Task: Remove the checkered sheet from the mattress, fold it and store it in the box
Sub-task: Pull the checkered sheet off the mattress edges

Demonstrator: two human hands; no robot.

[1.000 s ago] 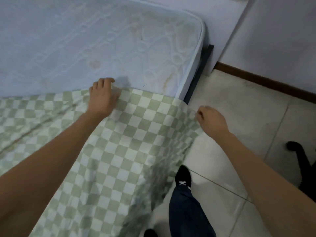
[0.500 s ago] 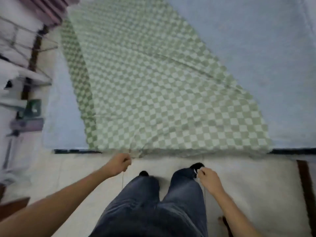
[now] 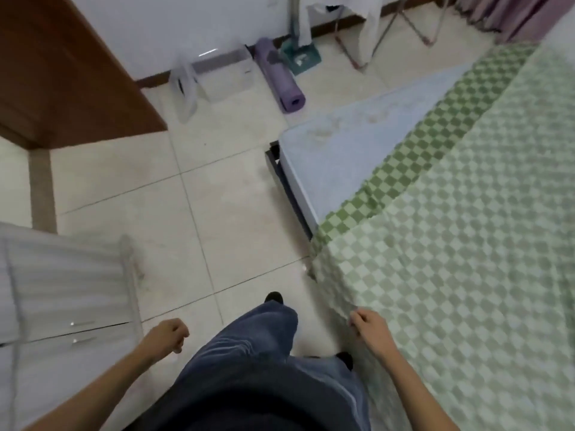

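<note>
The green-and-white checkered sheet (image 3: 466, 259) lies folded back over the light blue mattress (image 3: 351, 147) on the right and hangs down its near side. My right hand (image 3: 371, 329) pinches the sheet's hanging edge beside my right leg. Over the floor tiles by my other leg, my left hand (image 3: 166, 335) is curled into a fist and holds nothing. A clear plastic box (image 3: 225, 74) stands on the floor against the far wall, with its lid (image 3: 185, 88) leaning beside it.
A rolled purple mat (image 3: 283, 79) and a green dustpan (image 3: 300, 56) lie by the box. A brown door (image 3: 62, 73) stands at the upper left, a white cabinet (image 3: 62, 290) at the left, a drying rack (image 3: 389, 23) at the back. Tiled floor stretches ahead.
I have turned from facing the bed to walking along its side. My left hand has come off the sheet's edge, while my right hand stays at it.
</note>
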